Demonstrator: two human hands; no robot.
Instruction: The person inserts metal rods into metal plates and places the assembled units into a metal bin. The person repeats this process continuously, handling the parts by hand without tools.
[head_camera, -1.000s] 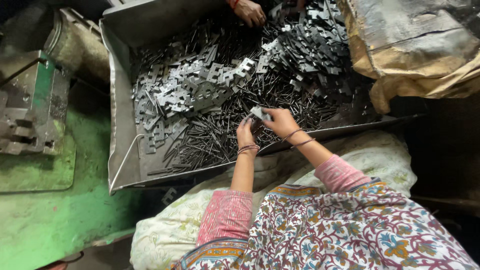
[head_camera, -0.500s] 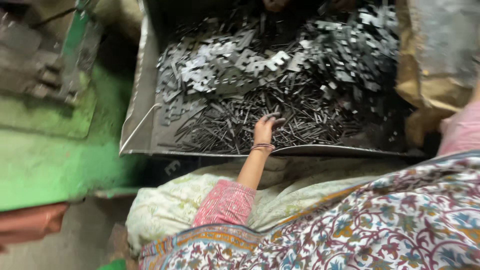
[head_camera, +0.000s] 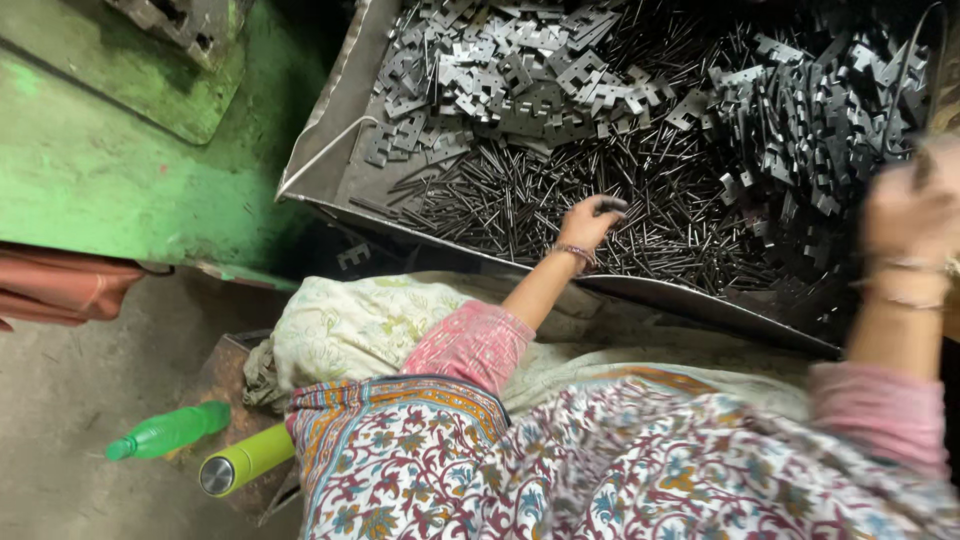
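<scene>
- Head view: we reach our left hand (head_camera: 590, 222) into the grey sheet-metal tray (head_camera: 330, 150), fingers closing on thin dark steel pins (head_camera: 520, 200) at the near edge.
- Step in hand, we judge: picking pins; next calls for a clean lift.
- Our right hand (head_camera: 905, 215) is raised and blurred; we cannot tell its grip.
- Stamped grey metal plates (head_camera: 520, 75) fill the far side, cut off at the top.

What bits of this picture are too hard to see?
- Right hand, head view: blurred, so whatever it holds cannot be told.
- Left hand, head view: its fingertips dip among the thin metal pins, hiding what they pinch.
- Metal tray, head view: its far side is cut off by the top edge.
</scene>
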